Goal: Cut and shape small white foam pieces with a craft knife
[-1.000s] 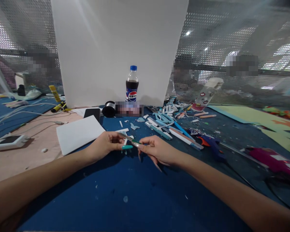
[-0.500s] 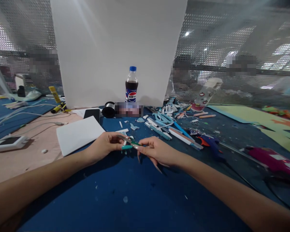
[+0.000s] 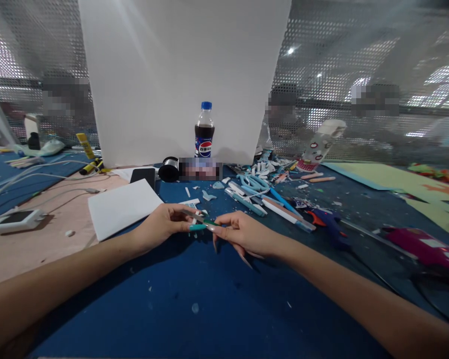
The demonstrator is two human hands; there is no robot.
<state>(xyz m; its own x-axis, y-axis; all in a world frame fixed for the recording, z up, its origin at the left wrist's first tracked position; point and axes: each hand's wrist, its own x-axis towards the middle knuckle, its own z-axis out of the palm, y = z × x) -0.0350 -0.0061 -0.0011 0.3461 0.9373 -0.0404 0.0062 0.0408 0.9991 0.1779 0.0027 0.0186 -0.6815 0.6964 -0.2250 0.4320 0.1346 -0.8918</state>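
My left hand (image 3: 163, 223) and my right hand (image 3: 243, 232) meet over the blue mat (image 3: 209, 299) at the middle of the view. Both pinch a thin stick-like piece (image 3: 199, 218), grey with a green part, that lies slanted between their fingertips. The left fingers are curled round its upper end and the right fingers close on its lower end. Small white and pale-blue scraps (image 3: 193, 203) lie on the mat right beneath the hands.
A cola bottle (image 3: 204, 130) stands before a large white board (image 3: 183, 75). A white sheet (image 3: 121, 206), a phone (image 3: 142, 175) and a wire spool (image 3: 168, 169) lie at left. Pens and blue scissors (image 3: 254, 187), a glue gun (image 3: 331, 224) and coloured paper (image 3: 404, 182) lie at right.
Hardly anything has moved; the hands stay pinched on the stick, which has shifted only slightly between the fingertips.
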